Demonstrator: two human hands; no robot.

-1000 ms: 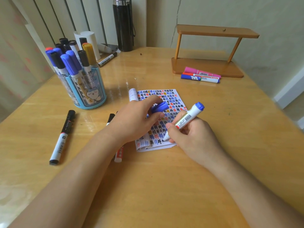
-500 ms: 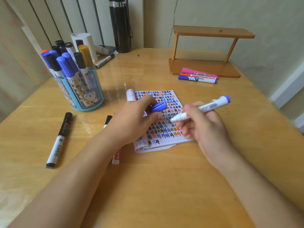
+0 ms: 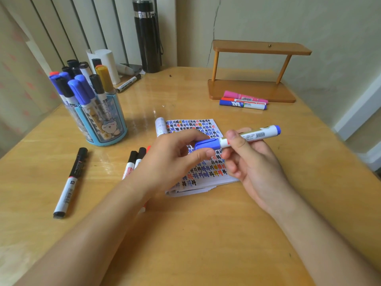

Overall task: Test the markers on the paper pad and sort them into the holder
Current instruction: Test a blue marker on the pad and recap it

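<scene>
A blue whiteboard marker (image 3: 250, 136) is held level above the paper pad (image 3: 195, 129), which is covered in coloured test marks. My right hand (image 3: 249, 162) grips the white barrel. My left hand (image 3: 173, 159) pinches the blue cap (image 3: 207, 143), which sits on the marker's tip end. The light-blue holder (image 3: 103, 120) stands to the left with several capped markers upright in it. Beside my left wrist lie two black-capped markers (image 3: 134, 159) and a red one, partly hidden by my hand.
A black marker (image 3: 71, 182) lies at the left. Pink, red and blue markers (image 3: 243, 101) lie by a wooden shelf (image 3: 257, 69) at the back right. A black bottle (image 3: 147, 36), a white roll (image 3: 105, 62) and another marker (image 3: 128, 83) are at the back.
My right hand lifted the marker off the pad and turned it level. The cap in my left hand met the tip and now sits on it.
</scene>
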